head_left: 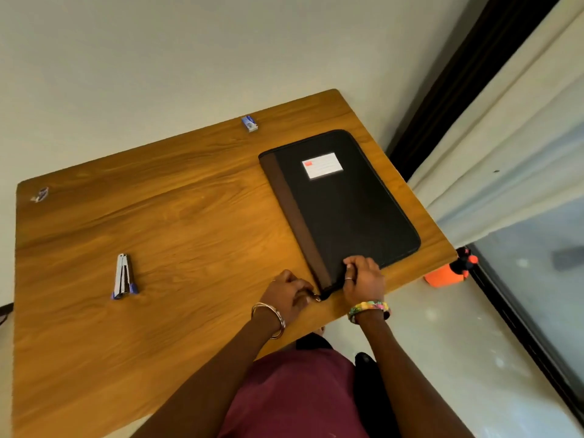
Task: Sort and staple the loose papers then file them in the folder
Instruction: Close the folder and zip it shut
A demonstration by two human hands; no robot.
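Folder [343, 210] closed, flat on table [158, 200]. Left hand [289, 292] pinches zipper pull [317, 298] at near corner; right hand [363, 279] grips near edge.

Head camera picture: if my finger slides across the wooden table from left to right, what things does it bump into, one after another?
Small blue-and-white scrap → silver stapler with blue ends → small blue-and-white staple box → black zippered folder with a brown strip and white label → orange bottle past the table's right edge.
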